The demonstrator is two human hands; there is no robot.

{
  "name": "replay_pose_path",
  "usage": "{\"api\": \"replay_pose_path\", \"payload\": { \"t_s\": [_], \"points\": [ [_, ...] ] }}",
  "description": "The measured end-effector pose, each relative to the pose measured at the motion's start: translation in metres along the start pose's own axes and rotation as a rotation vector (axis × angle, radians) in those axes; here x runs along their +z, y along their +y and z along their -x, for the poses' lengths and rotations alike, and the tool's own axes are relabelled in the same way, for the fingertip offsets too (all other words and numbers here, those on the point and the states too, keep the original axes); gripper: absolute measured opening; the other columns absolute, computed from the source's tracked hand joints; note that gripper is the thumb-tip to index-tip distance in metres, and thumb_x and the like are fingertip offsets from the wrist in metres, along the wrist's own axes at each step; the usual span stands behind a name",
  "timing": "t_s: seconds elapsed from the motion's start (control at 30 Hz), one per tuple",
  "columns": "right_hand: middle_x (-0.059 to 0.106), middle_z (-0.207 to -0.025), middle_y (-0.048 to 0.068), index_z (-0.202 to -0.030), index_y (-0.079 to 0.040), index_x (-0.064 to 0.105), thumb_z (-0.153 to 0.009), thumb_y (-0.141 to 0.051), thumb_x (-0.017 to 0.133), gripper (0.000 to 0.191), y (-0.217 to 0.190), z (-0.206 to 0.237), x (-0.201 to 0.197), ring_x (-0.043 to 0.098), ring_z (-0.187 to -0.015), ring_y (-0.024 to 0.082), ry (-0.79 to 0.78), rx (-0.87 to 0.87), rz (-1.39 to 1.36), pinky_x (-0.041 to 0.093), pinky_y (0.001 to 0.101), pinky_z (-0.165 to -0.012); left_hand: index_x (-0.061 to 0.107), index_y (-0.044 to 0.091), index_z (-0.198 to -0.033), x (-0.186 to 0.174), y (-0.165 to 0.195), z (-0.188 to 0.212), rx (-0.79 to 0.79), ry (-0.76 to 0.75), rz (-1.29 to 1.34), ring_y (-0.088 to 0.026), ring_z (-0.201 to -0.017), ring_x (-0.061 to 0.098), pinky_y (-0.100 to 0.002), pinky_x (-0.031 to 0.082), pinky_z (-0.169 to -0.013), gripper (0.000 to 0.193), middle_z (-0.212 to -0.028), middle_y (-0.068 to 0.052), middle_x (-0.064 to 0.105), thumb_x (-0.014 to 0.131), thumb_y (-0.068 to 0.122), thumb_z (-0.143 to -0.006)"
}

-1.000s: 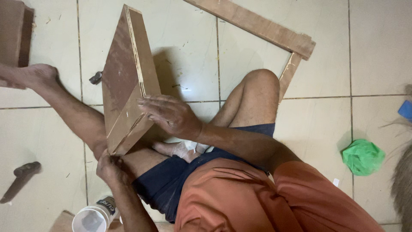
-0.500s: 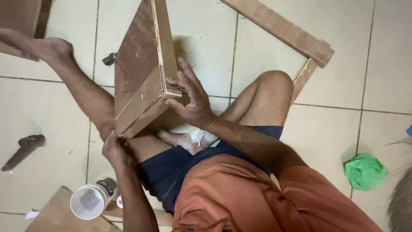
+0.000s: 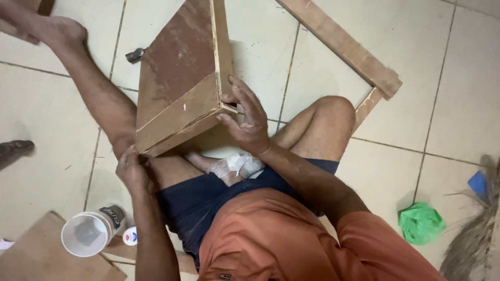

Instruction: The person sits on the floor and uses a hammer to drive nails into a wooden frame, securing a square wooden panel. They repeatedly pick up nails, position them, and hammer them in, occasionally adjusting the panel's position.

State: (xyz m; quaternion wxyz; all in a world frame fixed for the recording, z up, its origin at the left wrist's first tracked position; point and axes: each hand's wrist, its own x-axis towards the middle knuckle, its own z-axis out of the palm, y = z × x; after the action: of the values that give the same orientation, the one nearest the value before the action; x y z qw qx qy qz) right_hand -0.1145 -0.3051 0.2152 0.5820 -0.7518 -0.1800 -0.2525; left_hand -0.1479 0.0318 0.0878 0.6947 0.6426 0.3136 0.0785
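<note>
Two corners of the brown wooden box panel assembly point(image 3: 182, 88) are being gripped over the lap: the right hand point(image 3: 249, 120) is clamped on the near right corner, the left hand point(image 3: 133, 167) on the lower left. A pinched finger is being risked if the tilted box is allowed to slip.

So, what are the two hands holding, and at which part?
Both hold the brown wooden box: the right hand grips its near right corner, and the left hand holds its near left corner.

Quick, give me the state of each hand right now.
Left hand: closed on the lower corner of the wooden box.
Right hand: gripping the box's near right corner.
</note>
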Motion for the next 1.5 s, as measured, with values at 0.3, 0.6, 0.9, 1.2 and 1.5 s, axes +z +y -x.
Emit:
{"api": "replay_pose_path", "payload": {
  "t_s": [0.3,0.6,0.9,1.2,1.5],
  "points": [
    [0.046,-0.158,0.014,-0.160,-0.019,0.038,-0.094,0.003,0.079,0.081,0.004,0.009,-0.005,0.064,-0.126,0.015,0.031,0.085,-0.027,0.059,0.0330,-0.112,0.075,-0.003,-0.114,-0.001,-0.003,-0.002,0.030,0.009,-0.023,-0.011,-0.070,0.063,-0.022,0.048,-0.060,0.025,-0.089,-0.006,0.072,0.061,0.012,-0.100],
    [0.052,-0.152,0.012,-0.155,-0.002,0.042,-0.098,0.011,0.063,0.062,0.058,0.035,-0.011,0.053,-0.137,0.020,0.285,0.348,-0.105,0.047,0.0333,-0.117,0.072,-0.001,-0.125,0.008,-0.019,-0.021,0.014,-0.050,-0.224,-0.016,-0.079,0.062,-0.027,0.051,-0.068,0.036,-0.095,-0.008,0.069,0.072,0.026,-0.101],
    [0.041,-0.154,0.019,-0.160,0.000,0.025,-0.096,0.014,0.053,0.071,0.104,0.040,-0.075,0.048,-0.140,0.024,0.513,0.420,-0.456,0.047,0.0332,-0.114,0.073,0.023,-0.127,0.057,0.121,0.068,-0.019,-0.039,-0.695,-0.024,-0.112,0.064,-0.032,0.045,-0.096,0.039,-0.121,-0.006,0.071,0.064,0.046,-0.097],
    [0.045,-0.156,0.023,-0.159,0.004,0.031,-0.099,0.018,0.055,0.066,0.094,-0.003,-0.127,0.047,-0.146,0.025,0.505,0.351,-0.321,0.045,0.0342,-0.121,0.073,0.004,-0.126,0.098,0.144,0.074,0.436,-0.207,-0.305,-0.021,-0.104,0.067,-0.031,0.055,-0.092,0.033,-0.112,-0.012,0.067,0.070,0.026,-0.102],
    [0.047,-0.155,0.022,-0.157,0.003,0.034,-0.097,0.016,0.056,0.065,0.096,-0.030,-0.127,0.049,-0.143,0.025,0.478,0.376,-0.248,0.048,0.0338,-0.115,0.073,0.003,-0.125,0.100,0.120,0.053,0.453,-0.167,-0.274,-0.019,-0.100,0.067,-0.031,0.054,-0.089,0.032,-0.108,-0.009,0.067,0.070,0.025,-0.103]
  ]
}}
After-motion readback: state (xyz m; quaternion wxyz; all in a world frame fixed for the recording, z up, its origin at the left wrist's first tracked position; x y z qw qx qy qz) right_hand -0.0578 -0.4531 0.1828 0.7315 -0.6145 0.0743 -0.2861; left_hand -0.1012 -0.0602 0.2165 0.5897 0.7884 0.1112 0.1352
